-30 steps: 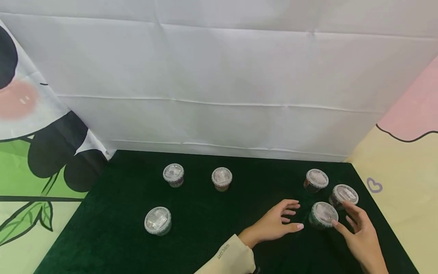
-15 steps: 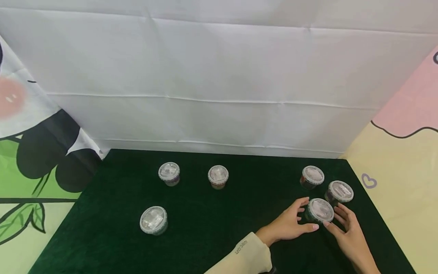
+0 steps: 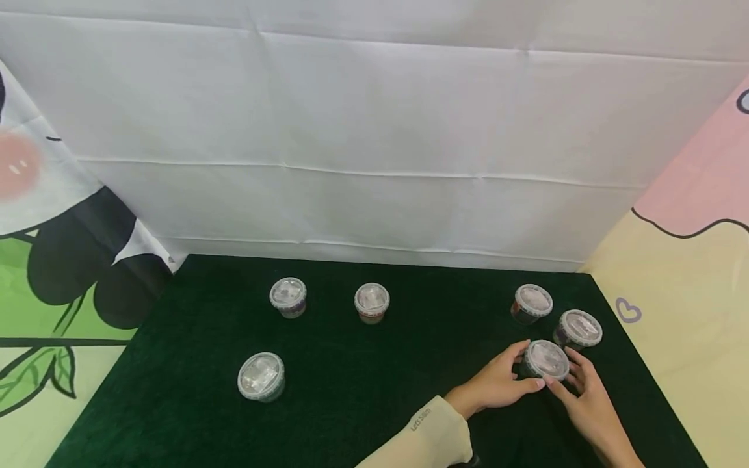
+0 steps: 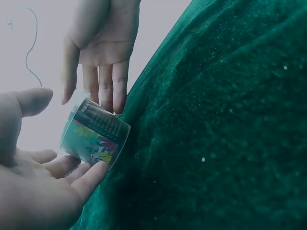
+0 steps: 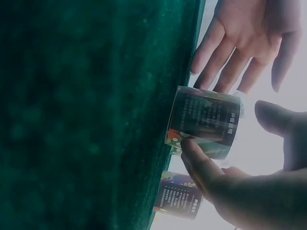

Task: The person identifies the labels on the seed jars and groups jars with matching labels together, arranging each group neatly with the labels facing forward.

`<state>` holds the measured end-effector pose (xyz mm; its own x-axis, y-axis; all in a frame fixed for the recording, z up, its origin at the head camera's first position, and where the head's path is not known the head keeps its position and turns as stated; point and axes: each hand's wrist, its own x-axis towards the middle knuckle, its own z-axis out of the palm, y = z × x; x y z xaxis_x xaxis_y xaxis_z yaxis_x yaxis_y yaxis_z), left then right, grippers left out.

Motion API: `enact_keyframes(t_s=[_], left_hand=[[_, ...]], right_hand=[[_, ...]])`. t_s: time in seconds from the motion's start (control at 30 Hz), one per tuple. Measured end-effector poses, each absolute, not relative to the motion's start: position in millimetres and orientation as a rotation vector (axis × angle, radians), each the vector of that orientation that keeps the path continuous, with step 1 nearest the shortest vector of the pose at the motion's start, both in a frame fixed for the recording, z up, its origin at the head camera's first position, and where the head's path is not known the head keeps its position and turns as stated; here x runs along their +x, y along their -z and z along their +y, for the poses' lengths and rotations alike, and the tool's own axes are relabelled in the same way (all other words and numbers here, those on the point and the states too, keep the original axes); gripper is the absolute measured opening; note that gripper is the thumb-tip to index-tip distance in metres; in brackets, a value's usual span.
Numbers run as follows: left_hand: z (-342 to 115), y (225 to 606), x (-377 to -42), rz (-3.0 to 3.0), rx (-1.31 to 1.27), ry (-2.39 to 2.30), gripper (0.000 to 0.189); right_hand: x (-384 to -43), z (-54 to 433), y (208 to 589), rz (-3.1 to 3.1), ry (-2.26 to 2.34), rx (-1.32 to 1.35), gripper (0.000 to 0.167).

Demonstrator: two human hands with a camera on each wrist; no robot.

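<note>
A small lidded plastic cup (image 3: 547, 361) with a flowered, dark-lettered label (image 4: 99, 125) stands on the green cloth between my two hands. My left hand (image 3: 497, 383) flanks it on the left, fingers fairly straight against its side. From the right, my right hand (image 3: 588, 400) reaches round with loosely bent fingers; in the right wrist view one of its fingertips touches the label (image 5: 204, 120). Both thumbs lie at the near side, apart from the cup in the wrist views. Right behind stands a second cup (image 3: 579, 328), with a third cup (image 3: 532, 301) farther back.
On the left half of the dark green cloth (image 3: 351, 403) are more lidded cups: one nearer cup (image 3: 261, 377), a back-left cup (image 3: 289, 296) and a back-middle cup (image 3: 372, 302). A white sheet (image 3: 380, 130) hangs behind; printed cloths flank both sides.
My left hand has moved right to the near cup. My right hand has come from the cup behind down to the near cup's right side. The other cups stay put; the view shifted slightly.
</note>
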<state>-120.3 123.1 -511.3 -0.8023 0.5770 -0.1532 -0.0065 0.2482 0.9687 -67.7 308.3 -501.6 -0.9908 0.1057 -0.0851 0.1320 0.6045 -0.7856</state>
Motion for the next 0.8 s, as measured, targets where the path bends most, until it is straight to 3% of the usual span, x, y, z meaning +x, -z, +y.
enact_keyframes(t_s=[0.27,0.63,0.8], left_hand=[[111.1,511.7,-111.3,2.109,0.469,-1.619,0.06],[64.6,505.0,-106.6,2.153,0.589,-1.773,0.045],[39.1,497.9,-108.6,2.178,0.607,-1.797,0.047]], right_hand=[[-65.3,291.7,499.8,2.94,1.205,0.098,0.071],[-59.5,263.4,485.6,2.964,1.349,-0.123,0.062],[-59.0,245.0,472.6,2.898,1.412,-0.226,0.058]])
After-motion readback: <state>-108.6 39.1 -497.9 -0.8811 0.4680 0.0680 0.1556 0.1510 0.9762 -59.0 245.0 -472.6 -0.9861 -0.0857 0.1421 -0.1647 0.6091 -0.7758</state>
